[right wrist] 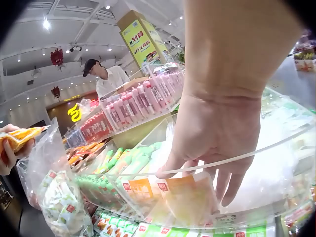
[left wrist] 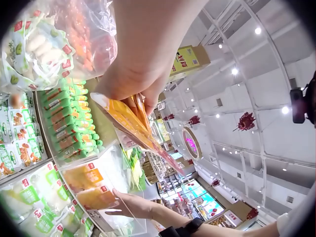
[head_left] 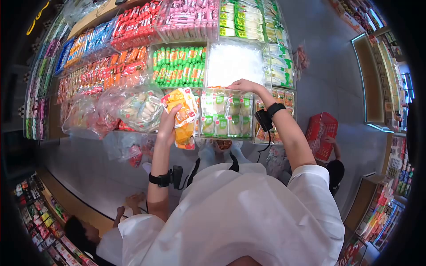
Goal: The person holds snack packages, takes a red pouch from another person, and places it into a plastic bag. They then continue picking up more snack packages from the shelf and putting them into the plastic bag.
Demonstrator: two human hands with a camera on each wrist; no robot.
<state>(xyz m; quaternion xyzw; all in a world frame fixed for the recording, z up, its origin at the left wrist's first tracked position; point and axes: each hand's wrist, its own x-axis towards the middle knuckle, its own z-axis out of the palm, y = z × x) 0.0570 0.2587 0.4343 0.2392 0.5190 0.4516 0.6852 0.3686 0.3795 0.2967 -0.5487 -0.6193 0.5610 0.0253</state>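
Observation:
Orange-and-white food packets [head_left: 183, 104] are gripped in the left hand [head_left: 167, 123], between thumb and fingers; the left wrist view shows the packets [left wrist: 129, 121] edge-on. The right hand [head_left: 245, 85] reaches over the front wall of a clear bin. Two orange-fronted packets [left wrist: 94, 196] stand against that wall, and the right hand [left wrist: 132, 205] touches the edge of one. In the right wrist view its fingers hang fairly straight behind the clear wall, beside the packets [right wrist: 186, 193]. White material [head_left: 235, 62] fills the bin behind them, too bright to make out.
Plastic bags of goods [head_left: 142, 108] lie left of the left hand. Bins of green-wrapped sticks [head_left: 179, 66] and green-white packs [head_left: 227, 116] adjoin. A person with a red basket [head_left: 323, 133] is at the right, another at lower left; one in a cap [right wrist: 101, 74] stands beyond the display.

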